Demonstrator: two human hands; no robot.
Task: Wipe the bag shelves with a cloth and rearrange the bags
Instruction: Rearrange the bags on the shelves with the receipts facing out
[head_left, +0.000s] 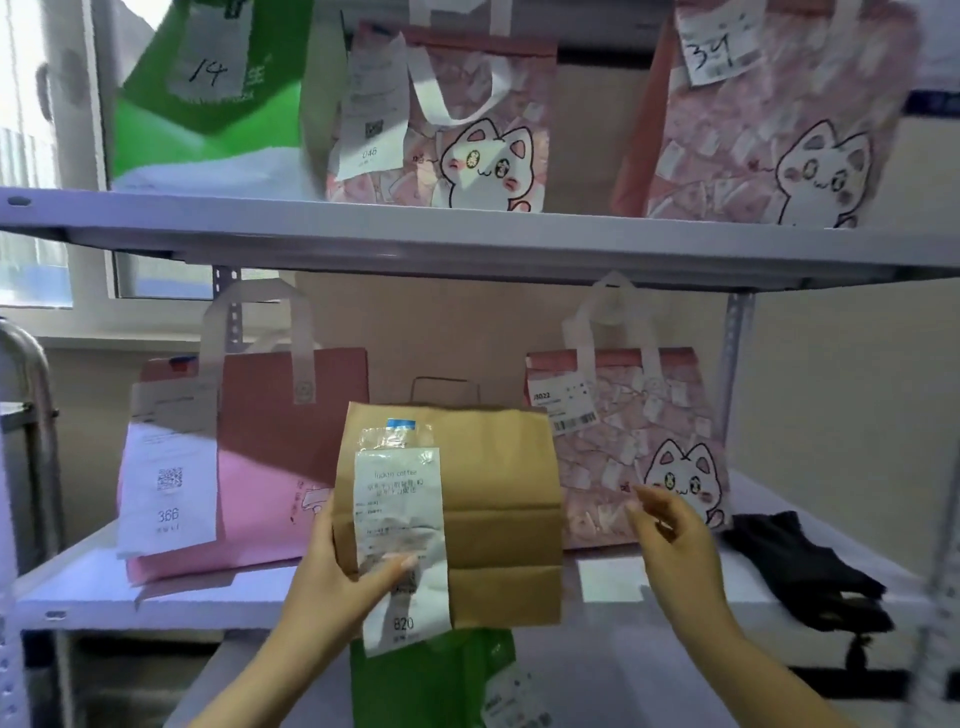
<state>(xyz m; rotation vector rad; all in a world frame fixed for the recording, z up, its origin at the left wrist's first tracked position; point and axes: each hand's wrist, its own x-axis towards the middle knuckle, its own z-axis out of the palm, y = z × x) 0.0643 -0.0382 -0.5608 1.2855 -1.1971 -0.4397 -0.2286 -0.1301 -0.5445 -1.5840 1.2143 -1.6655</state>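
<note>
— Left hand (347, 566)?
— Gripping the brown paper bag (488, 499) at its lower left edge, thumb pressing across the long receipt (402, 540) numbered 820. Holding the bag upright at the front lip of the middle shelf (171, 587).

— Right hand (670, 535)?
— Hovering just at 3 o'clock of the paper bag, fingers spread and loosely bent, holding nothing, not touching the bag.

— Sitting around the paper bag?
— At 9 o'clock, leaning on the same shelf: plain pink tote (249, 467) wearing a slip marked 366. At 2 o'clock: pink cat-print tote (639, 457) with a barcode label. At 6 o'clock, standing one level down: green bag (415, 686).

— Cloth?
— Lying crumpled at 4 o'clock, near the right end of the middle shelf: black cloth (800, 566), well apart from both hands.

— Up on the upper shelf (467, 228)?
— Standing at 11 o'clock: green bag marked 14 (208, 78). At 12 o'clock: cat-print tote tagged 046 (447, 124). At 1 o'clock: cat-print tote marked 34 (769, 119).
</note>
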